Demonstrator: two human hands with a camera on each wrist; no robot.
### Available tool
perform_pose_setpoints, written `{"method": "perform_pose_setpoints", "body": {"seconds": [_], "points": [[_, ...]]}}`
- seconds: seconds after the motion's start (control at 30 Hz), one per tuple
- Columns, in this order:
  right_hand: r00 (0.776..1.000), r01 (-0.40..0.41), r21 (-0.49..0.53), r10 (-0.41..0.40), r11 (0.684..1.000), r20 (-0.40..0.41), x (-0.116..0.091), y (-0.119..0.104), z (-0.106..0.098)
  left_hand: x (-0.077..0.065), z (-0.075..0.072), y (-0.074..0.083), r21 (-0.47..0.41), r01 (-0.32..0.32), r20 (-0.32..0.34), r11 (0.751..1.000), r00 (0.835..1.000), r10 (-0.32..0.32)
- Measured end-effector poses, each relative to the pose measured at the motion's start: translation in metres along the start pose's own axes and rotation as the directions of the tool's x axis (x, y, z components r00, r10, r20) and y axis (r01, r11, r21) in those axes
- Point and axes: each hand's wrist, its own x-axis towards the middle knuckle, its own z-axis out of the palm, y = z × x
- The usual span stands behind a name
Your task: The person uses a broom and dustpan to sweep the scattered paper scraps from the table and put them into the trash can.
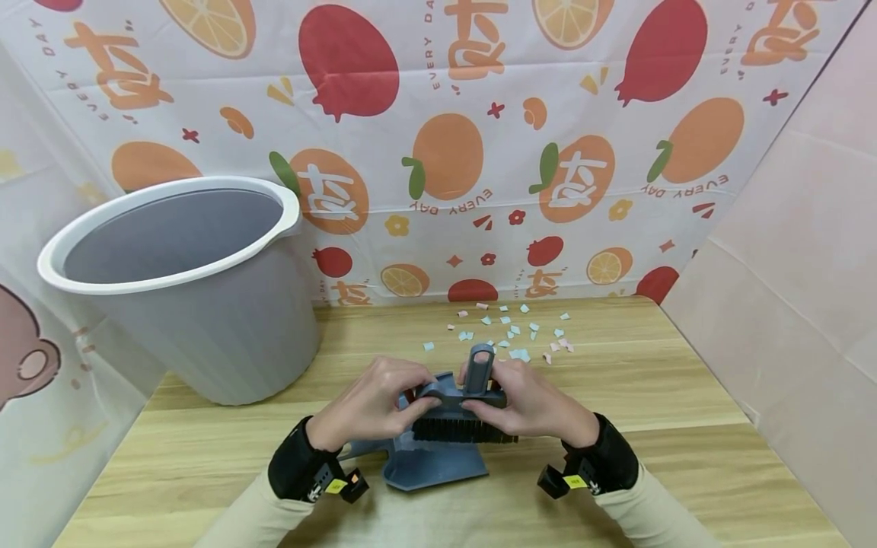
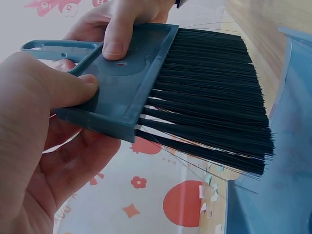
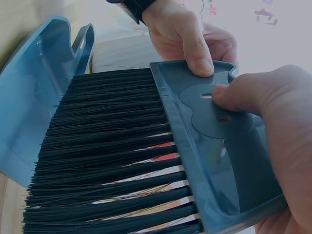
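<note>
Both hands hold a blue-grey hand brush [image 1: 477,371] upright, its loop handle up and its black bristles [image 1: 462,431] pointing down. My left hand [image 1: 377,399] grips one end of the brush head, thumb on the near face and fingers behind, as the left wrist view shows. At the other end my right hand [image 1: 533,403] pinches the head the same way, its thumb pressed flat near two small holes in the right wrist view. Below the bristles lies a blue dustpan [image 1: 435,466] on the table, its handle toward the left, partly hidden by the brush and left hand.
Small pale blue and pink paper scraps [image 1: 515,329] are scattered on the wooden table [image 1: 637,396] beyond the brush. A large grey bin [image 1: 212,327] with a white rim stands at the back left. A fruit-print cloth [image 1: 425,251] hangs behind the table.
</note>
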Motion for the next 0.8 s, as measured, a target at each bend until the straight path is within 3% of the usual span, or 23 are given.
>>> {"method": "perform_pose_setpoints", "body": {"seconds": [0.37, 0.8], "points": [[0.999, 0.04, 0.023, -0.04, 0.999, 0.008, 0.002, 0.001, -0.005, 0.002, 0.0, 0.0, 0.042, -0.011, -0.029, 0.999, 1.0, 0.012], [0.997, -0.063, -0.04, 0.062, 0.997, -0.037, -0.008, 0.003, -0.034, -0.002, -0.015, 0.0, -0.003, 0.068, 0.0, 0.998, 0.998, -0.068]]}}
